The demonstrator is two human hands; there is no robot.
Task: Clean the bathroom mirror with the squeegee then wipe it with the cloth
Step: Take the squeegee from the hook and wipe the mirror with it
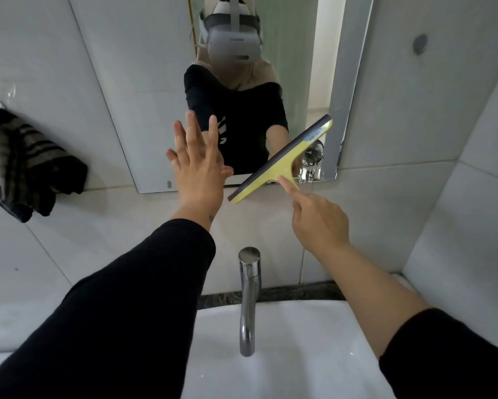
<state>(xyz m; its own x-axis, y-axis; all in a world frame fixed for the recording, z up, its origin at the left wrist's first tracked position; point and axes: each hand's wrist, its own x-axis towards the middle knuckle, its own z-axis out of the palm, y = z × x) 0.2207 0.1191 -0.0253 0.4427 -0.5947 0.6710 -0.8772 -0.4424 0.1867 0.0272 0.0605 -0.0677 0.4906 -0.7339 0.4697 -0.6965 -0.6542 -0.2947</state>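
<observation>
Left to right: a dark striped cloth [26,162] hangs bunched on the white tiled wall [69,240], well apart from the mirror [144,96] and touched by neither of your hands. Your left hand [197,165] is raised flat at the lower part of the glass, fingers [191,131] spread apart and gripping nothing; whether the palm touches the mirror cannot be told. Below, between your forearms, a chrome tap [249,298] stands upright over the white basin [299,355], beneath the working area and not in its path. The squeegee [282,159] lies tilted across the mirror's lower right part, its upper end near the right frame and its lower end past the bottom edge onto the tile. It has a yellow-green head, a dark rubber blade along the upper-left edge and a small label near the top end. Your right hand [318,223] is clamped on its handle, index finger stretched along the stem. A small chrome object, too small to identify, shows in the glass just behind the squeegee
</observation>
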